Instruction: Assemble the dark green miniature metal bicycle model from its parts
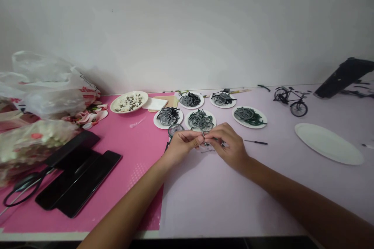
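My left hand [183, 146] and my right hand [226, 144] meet at the middle of the table, thumbs and forefingers pinched together. Between the fingertips is a small part, too small to make out. A small toy wheel [175, 130] with dark parts below it lies just behind and left of my left hand. Beyond both hands, a white plate [189, 125] holds green parts and grey spoked wheels. More plates of small bicycle parts stand around it, one with black parts [172, 117] and one with green parts [251, 117]. A thin dark screwdriver [260, 142] lies right of my right hand.
An assembled black toy bicycle [292, 100] stands at the back right, behind an oval white plate [329, 143]. A bowl of small pieces [129, 102], plastic bags [52, 89] and black devices [87, 183] with a cable occupy the left. A black stand [344, 78] leans at the far right.
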The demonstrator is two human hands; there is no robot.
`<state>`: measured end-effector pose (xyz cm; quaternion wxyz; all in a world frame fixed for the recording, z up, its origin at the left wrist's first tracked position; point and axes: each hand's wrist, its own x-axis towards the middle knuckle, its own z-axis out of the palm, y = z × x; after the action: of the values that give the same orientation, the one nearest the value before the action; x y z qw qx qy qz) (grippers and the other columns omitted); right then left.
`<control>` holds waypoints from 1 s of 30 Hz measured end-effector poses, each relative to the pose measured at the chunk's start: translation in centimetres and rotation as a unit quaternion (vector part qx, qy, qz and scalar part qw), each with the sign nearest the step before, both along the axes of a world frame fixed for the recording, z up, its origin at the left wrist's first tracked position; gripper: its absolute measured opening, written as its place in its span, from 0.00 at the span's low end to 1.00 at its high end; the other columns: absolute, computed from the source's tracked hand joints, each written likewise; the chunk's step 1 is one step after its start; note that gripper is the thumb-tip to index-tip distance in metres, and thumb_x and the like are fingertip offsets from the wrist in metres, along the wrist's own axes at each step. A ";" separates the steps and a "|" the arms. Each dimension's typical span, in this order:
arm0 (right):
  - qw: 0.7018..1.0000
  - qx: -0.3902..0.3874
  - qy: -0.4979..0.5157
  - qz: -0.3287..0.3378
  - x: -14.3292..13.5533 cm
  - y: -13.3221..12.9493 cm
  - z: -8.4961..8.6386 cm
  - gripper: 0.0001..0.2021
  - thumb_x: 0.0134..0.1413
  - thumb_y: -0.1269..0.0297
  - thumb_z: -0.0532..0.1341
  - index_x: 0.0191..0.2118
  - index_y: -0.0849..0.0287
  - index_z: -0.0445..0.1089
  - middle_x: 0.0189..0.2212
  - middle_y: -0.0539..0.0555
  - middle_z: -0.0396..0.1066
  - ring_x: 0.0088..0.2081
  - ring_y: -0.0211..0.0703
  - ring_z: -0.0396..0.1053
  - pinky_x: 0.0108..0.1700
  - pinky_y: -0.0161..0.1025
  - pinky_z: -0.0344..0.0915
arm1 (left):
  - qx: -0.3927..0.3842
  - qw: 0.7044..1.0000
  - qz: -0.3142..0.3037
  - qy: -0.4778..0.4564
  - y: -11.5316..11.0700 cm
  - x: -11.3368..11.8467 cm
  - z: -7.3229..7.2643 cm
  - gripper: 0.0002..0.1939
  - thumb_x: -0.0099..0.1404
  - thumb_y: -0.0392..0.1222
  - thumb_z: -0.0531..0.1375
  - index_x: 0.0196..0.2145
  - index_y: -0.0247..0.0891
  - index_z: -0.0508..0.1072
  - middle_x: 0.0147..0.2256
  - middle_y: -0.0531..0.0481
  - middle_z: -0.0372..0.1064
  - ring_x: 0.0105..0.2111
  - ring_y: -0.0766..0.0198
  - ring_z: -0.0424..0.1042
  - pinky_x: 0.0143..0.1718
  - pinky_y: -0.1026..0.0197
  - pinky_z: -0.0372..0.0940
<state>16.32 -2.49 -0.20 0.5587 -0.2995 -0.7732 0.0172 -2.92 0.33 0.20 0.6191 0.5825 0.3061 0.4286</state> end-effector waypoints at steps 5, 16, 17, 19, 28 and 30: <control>1.000 0.011 0.016 0.019 0.1 0.0 0.1 0.05 0.64 0.71 0.67 0.42 0.53 0.75 0.32 0.54 0.76 0.33 0.45 0.71 0.31 0.42 0.70 | -0.005 1.000 0.015 0.012 -0.3 0.1 0.1 0.21 0.52 0.56 0.76 0.33 0.34 0.85 0.28 0.47 0.79 0.26 0.67 0.71 0.31 0.64 0.67; 0.992 -0.088 0.082 0.045 0.1 0.1 -0.6 0.03 0.62 0.68 0.69 0.37 0.53 0.76 0.32 0.54 0.76 0.33 0.44 0.72 0.29 0.40 0.69 | 0.055 0.998 0.035 0.026 -0.3 -0.1 0.2 0.19 0.55 0.56 0.75 0.35 0.38 0.86 0.35 0.43 0.83 0.33 0.60 0.79 0.38 0.59 0.72; 0.990 -0.100 0.087 0.049 0.1 0.1 -0.6 0.03 0.62 0.68 0.69 0.37 0.53 0.76 0.32 0.54 0.76 0.33 0.44 0.72 0.29 0.40 0.69 | 0.066 0.997 0.037 0.032 -0.4 -0.1 0.3 0.18 0.56 0.55 0.75 0.35 0.38 0.86 0.35 0.43 0.83 0.34 0.59 0.79 0.38 0.59 0.72; 0.986 -0.124 0.096 0.053 0.1 0.1 -0.6 0.03 0.62 0.67 0.69 0.35 0.54 0.76 0.32 0.53 0.76 0.33 0.43 0.72 0.29 0.39 0.68 | 0.084 0.995 0.040 0.041 -0.4 -0.2 0.3 0.17 0.57 0.54 0.75 0.35 0.38 0.86 0.36 0.42 0.83 0.35 0.58 0.79 0.39 0.58 0.72; 0.973 -0.184 0.125 0.062 0.1 0.2 -0.7 0.05 0.61 0.63 0.70 0.35 0.54 0.75 0.32 0.53 0.76 0.33 0.42 0.73 0.29 0.38 0.68 | 0.093 0.993 0.036 0.066 -0.7 0.0 0.8 0.15 0.58 0.53 0.74 0.36 0.39 0.87 0.36 0.43 0.84 0.34 0.58 0.79 0.37 0.59 0.71; 0.970 -0.197 0.130 0.057 0.1 0.2 -0.8 0.06 0.60 0.61 0.70 0.34 0.54 0.75 0.32 0.53 0.76 0.32 0.43 0.73 0.29 0.38 0.69 | 0.094 0.993 0.035 0.068 -0.7 0.0 0.9 0.15 0.58 0.53 0.74 0.36 0.39 0.87 0.36 0.43 0.84 0.33 0.60 0.78 0.36 0.59 0.70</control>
<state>16.47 -2.25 -1.00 0.5821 -0.3540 -0.6915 0.2399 -2.90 -0.39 1.08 0.5242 0.6550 0.3259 0.4359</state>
